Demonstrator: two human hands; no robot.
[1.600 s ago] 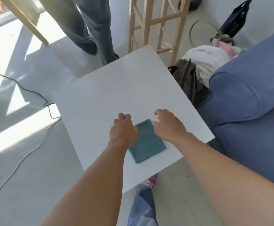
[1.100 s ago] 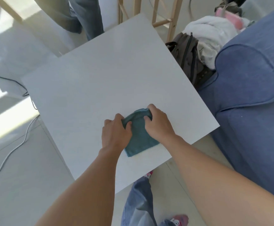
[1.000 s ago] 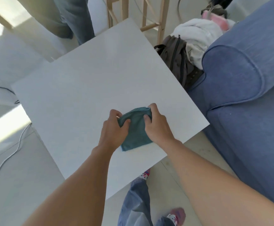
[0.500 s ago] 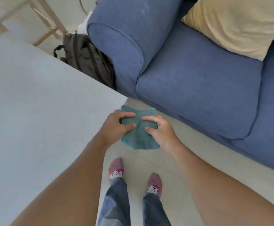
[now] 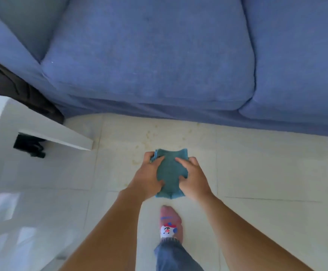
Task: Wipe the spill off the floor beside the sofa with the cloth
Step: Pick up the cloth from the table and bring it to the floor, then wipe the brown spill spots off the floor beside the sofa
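Note:
A folded teal cloth (image 5: pixel 170 173) hangs in the air over the pale tiled floor, gripped from both sides. My left hand (image 5: pixel 148 176) holds its left edge and my right hand (image 5: pixel 193 178) holds its right edge. Faint yellowish spots of a spill (image 5: pixel 151 133) speckle the tiles just beyond the cloth, close to the front of the blue sofa (image 5: pixel 159 55). The cloth is above the floor, not touching it.
A white table (image 5: pixel 32 124) fills the left side, its corner near the spill. A dark bag (image 5: pixel 12 85) sits between table and sofa. My foot in a pink sock (image 5: pixel 170 223) stands on the tiles below the cloth.
Both hands picked the cloth up off the white table and carried it right and down over the floor in front of the sofa. The view has swung from the table to the floor.

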